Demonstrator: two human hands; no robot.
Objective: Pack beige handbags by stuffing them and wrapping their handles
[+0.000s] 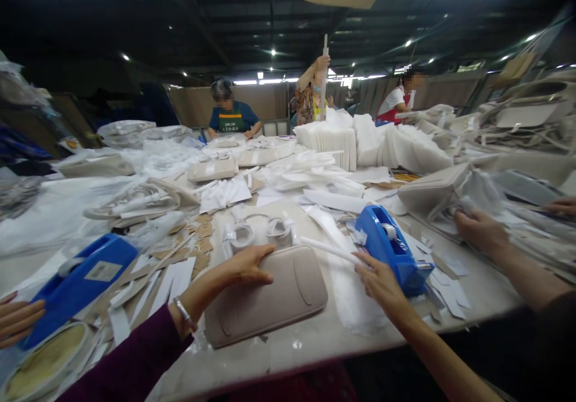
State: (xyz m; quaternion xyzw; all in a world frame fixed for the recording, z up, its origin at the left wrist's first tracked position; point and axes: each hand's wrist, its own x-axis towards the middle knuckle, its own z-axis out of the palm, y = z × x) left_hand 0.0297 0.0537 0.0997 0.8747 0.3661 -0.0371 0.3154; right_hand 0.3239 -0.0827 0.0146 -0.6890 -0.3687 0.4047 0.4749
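A flat beige-pink bag lies near the table's front edge, with an oval outline on its right side. My left hand, with a silver bracelet at the wrist, grips the bag's upper left edge, thumb on top and some fingers hidden. Between the closed fingers of my right hand is one end of a thin white strip, which reaches left above the bag. Two wrapped strap coils sit just behind the bag. A blue tape dispenser stands right beside my right hand.
Another blue tape dispenser is at the left, near another person's hand. At the right, a person's hand touches a wrapped bag. Paper scraps and white foam stacks cover parts of the table. Several people are across it.
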